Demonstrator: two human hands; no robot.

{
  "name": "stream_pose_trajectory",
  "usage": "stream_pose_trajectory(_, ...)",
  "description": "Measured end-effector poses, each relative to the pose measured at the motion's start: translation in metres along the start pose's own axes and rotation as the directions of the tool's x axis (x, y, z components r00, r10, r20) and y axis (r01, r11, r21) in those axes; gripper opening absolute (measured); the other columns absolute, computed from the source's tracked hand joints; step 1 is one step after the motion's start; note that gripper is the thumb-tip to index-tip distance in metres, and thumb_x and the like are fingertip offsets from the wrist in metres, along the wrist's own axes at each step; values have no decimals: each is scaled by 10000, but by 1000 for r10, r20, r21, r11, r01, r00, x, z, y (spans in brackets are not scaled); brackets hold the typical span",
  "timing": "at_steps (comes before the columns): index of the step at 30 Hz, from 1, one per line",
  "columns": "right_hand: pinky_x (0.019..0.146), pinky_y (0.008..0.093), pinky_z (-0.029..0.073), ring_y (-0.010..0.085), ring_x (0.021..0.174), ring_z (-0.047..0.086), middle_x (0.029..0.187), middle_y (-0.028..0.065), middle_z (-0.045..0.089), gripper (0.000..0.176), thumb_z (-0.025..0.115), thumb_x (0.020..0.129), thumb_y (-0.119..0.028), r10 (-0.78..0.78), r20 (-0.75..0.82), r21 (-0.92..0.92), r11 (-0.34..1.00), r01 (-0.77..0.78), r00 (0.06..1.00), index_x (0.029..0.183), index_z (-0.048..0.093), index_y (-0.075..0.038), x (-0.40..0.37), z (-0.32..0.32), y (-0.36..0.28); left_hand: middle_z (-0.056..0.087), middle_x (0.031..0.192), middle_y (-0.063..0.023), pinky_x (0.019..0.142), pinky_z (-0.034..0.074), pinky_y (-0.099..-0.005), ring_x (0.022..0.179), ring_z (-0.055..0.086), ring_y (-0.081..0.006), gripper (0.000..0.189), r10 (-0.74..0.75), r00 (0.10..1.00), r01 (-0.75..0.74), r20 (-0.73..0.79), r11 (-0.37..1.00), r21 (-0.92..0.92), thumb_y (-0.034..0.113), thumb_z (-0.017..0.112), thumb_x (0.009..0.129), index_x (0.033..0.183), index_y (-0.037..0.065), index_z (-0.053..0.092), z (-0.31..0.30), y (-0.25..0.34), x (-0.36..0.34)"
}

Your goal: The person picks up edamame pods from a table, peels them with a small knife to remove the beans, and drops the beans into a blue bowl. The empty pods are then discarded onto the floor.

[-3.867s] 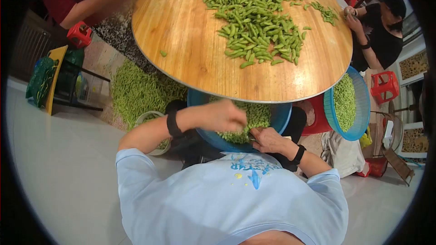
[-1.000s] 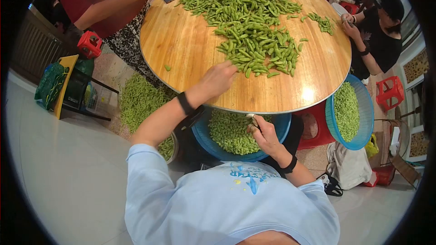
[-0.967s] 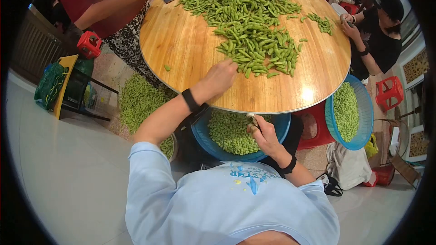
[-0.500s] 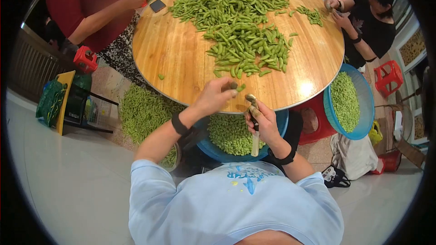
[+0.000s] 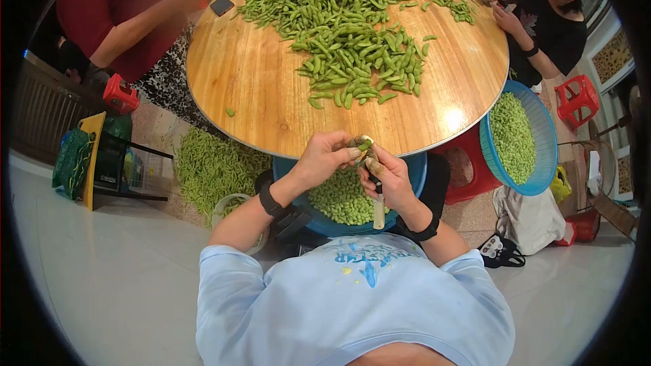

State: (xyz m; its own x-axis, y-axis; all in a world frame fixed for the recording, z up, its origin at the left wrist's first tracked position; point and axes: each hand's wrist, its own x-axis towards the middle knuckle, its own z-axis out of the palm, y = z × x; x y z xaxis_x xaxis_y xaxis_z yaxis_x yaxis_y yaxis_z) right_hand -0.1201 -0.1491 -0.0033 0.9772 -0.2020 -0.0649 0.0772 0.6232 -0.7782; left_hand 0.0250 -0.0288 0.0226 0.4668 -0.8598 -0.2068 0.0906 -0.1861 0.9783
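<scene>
My left hand (image 5: 327,158) pinches a green pod (image 5: 364,144) at the table's near edge. Against it, my right hand (image 5: 391,177) is wrapped round a knife (image 5: 379,209) with a dark handle, its pale blade pointing down toward me. The fingertips of both hands meet at the pod and look dark and stained. Under my hands a blue basket (image 5: 419,186) holds shelled green beans (image 5: 339,198). A large heap of green pods (image 5: 339,0) lies on the round wooden table (image 5: 251,88), beyond my hands.
People sit at the table's left and right. A phone (image 5: 222,5) lies on it. Another blue basket of beans (image 5: 512,137) stands right, beside a red stool (image 5: 466,169). Empty hulls (image 5: 213,166) cover the floor at left, near a white bucket (image 5: 234,207).
My left hand has moved right with the pod and met my right hand. The table and its surroundings appear slightly higher and further left in view.
</scene>
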Motion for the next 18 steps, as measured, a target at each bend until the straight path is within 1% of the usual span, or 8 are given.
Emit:
stream_pose_trajectory(6, 432, 193, 340, 64, 519, 404, 746, 17, 509, 347, 434, 979, -90, -40, -84, -68, 997, 35, 996, 1317, 469, -17, 3, 2, 6, 605, 732, 14, 537, 402, -172, 624, 530, -27, 99, 45, 999, -44, 1, 991, -129, 90, 628, 881, 950, 20, 632, -1, -2, 1)
stream_pose_trajectory(9, 431, 197, 340, 62, 520, 408, 757, 18, 517, 344, 453, 970, -79, -29, -86, 30, 999, 32, 996, 1308, 483, -20, 6, 1, 4, 593, 721, 1, 502, 373, -178, 595, 514, -41, 68, -40, 998, 53, 53, 959, -277, 76, 626, 872, 912, 22, 621, -6, -5, 6)
stream_pose_trajectory(12, 454, 227, 388, 81, 534, 457, 766, 24, 528, 363, 488, 945, -44, 15, 75, 243, 970, -33, 997, 1306, 482, -4, 3, -8, 1, 591, 714, -11, 485, 364, -195, 571, 515, -61, 99, -134, 963, 245, 235, 797, -552, 61, 620, 864, 957, 25, 615, -9, -7, 8)
stream_pose_trajectory(13, 479, 237, 409, 89, 551, 481, 779, 26, 538, 374, 510, 932, -33, -109, 23, -218, 970, 111, 994, 1302, 481, 7, 2, -8, 0, 582, 694, -18, 469, 351, -194, 549, 504, -67, 69, -140, 938, 319, 317, 708, -630, 56, 612, 861, 921, 24, 603, -8, -11, 10)
stream_pose_trajectory(14, 504, 246, 431, 96, 568, 505, 792, 29, 548, 385, 531, 918, -21, -244, 34, -634, 744, 210, 969, 1298, 480, 17, 2, -9, -2, 574, 674, -25, 452, 339, -192, 526, 493, -73, 43, -133, 907, 392, 398, 608, -690, 52, 605, 857, 885, 22, 591, -7, -13, 12)
stream_pose_trajectory(15, 504, 246, 431, 96, 568, 505, 792, 29, 548, 385, 531, 918, -21, -242, 35, -634, 745, 208, 970, 1298, 480, 17, 5, -16, 4, 574, 674, -25, 452, 339, -192, 526, 493, -73, 43, -134, 908, 392, 397, 607, -691, 52, 605, 857, 885, 22, 591, -6, -15, 10)
stream_pose_trajectory(17, 541, 238, 441, 86, 594, 516, 809, 30, 575, 389, 565, 896, -8, -559, 421, -773, 191, 605, 715, 1276, 493, 34, 15, -33, 21, 569, 655, -14, 439, 352, -187, 511, 505, -64, 42, -195, 942, 325, 274, 734, -596, 70, 602, 867, 875, 32, 587, -4, -17, 7)
stream_pose_trajectory(18, 541, 238, 441, 86, 594, 516, 809, 30, 575, 389, 565, 896, -8, -556, 423, -772, 191, 606, 715, 1276, 493, 34, 14, -29, 18, 569, 655, -14, 439, 352, -187, 511, 505, -64, 42, -193, 943, 322, 272, 733, -599, 70, 602, 867, 875, 32, 587, -1, -15, 7)
